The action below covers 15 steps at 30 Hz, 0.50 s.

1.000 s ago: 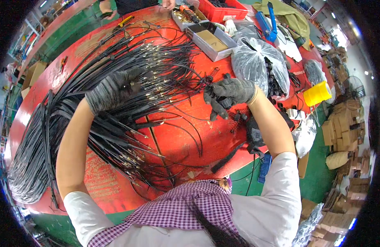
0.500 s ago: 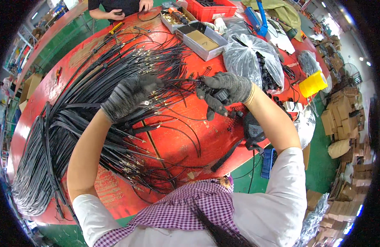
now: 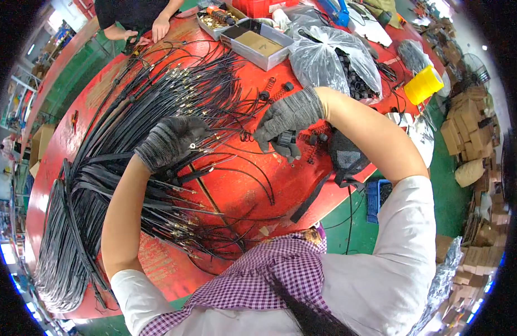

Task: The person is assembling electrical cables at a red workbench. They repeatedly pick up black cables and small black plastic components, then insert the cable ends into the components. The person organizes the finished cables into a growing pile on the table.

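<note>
My left hand (image 3: 173, 142), in a grey knit glove, is closed on a thin black cable over the cable bundle (image 3: 174, 87); a small ring terminal (image 3: 193, 146) shows beside its fingers. Facing it, my right hand (image 3: 287, 119), gloved alike, has its fingers curled around a black ribbed cap (image 3: 287, 138). A dark coil spring (image 3: 246, 136) is at its thumb and fingertip, close to the cable end; whether the cable passes through it I cannot tell. More springs (image 3: 311, 150) and small black caps lie on the red table (image 3: 241, 193) beside this hand.
Grey bins (image 3: 256, 43) and a clear plastic bag (image 3: 320, 61) of black parts stand at the back. To the right are a yellow spool (image 3: 423, 85) and a black mesh bag (image 3: 347, 154). Across the table, a co-worker's hands (image 3: 152, 33) handle cables at the far left.
My right hand has turned fingers-down, and a spring now shows at its fingertips. My left hand stays closed over the bundle. The co-worker's hands have come together at the cables. The view has shifted slightly.
</note>
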Motion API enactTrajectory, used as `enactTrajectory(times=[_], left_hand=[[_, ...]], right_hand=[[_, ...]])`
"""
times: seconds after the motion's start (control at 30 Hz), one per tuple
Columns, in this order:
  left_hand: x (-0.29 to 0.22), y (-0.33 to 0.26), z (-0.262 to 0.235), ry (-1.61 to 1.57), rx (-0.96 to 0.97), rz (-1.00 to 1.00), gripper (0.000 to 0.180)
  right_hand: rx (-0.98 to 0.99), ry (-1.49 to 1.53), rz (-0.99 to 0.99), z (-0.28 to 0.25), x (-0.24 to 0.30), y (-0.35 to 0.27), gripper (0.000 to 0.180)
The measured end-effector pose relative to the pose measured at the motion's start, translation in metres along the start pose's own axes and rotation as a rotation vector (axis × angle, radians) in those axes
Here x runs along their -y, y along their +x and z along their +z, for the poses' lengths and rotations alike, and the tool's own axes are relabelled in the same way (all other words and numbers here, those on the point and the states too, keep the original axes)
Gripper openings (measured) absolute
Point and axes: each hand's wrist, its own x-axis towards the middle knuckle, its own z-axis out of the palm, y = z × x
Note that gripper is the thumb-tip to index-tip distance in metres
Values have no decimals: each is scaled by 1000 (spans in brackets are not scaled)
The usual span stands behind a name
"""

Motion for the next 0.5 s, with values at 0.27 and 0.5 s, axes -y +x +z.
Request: enactTrajectory(times=[0.27, 0.5], left_hand=[[9, 1, 15, -539, 2, -196, 20], [3, 3, 11, -675, -30, -74, 21]], right_hand=[[-107, 228, -32, 2, -9, 4, 42], [-36, 271, -69, 2, -11, 0, 46]])
